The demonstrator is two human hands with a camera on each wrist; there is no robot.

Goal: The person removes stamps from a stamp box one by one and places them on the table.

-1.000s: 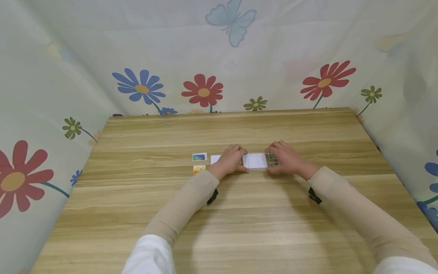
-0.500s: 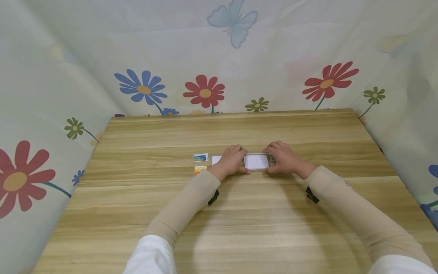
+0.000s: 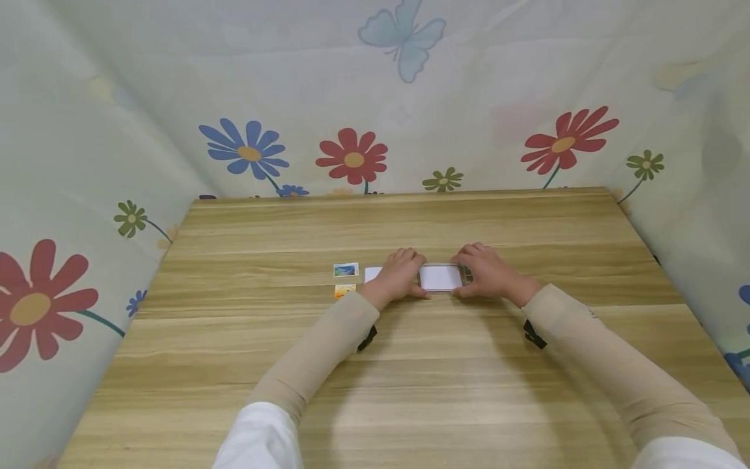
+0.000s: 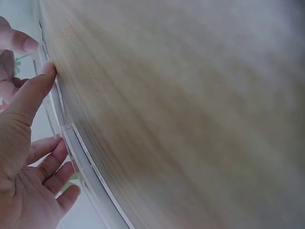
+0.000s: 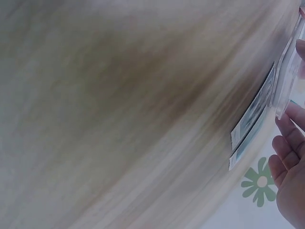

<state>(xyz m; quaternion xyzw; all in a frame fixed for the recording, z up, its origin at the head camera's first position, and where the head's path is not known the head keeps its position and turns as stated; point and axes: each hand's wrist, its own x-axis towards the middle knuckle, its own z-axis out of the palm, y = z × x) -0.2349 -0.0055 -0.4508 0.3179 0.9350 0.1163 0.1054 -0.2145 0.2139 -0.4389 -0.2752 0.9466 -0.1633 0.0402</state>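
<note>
A flat clear plastic case [image 3: 442,278] with a white inside lies on the table between both hands. My left hand [image 3: 398,277] pinches its left end, thumb on the near edge and fingers on the far edge. My right hand [image 3: 489,272] holds the right end in the same way. In the left wrist view, a second clear case [image 4: 90,171] lies beside the held one; its white face [image 3: 372,273] shows partly from behind my left hand. Two stamp-like pictures [image 5: 252,112] lie close to the held case on the right, mostly hidden by my right hand in the head view.
Left of the cases lie a blue-green stamp [image 3: 346,270] and a yellow-orange stamp [image 3: 345,290]. The wood-grain table [image 3: 445,397] reaches back to a white flower-print curtain [image 3: 486,85], which also hangs at both sides.
My right hand has come slightly left with the case, its fingers a little nearer my left hand. The view has shifted slightly. My left hand keeps its hold.
</note>
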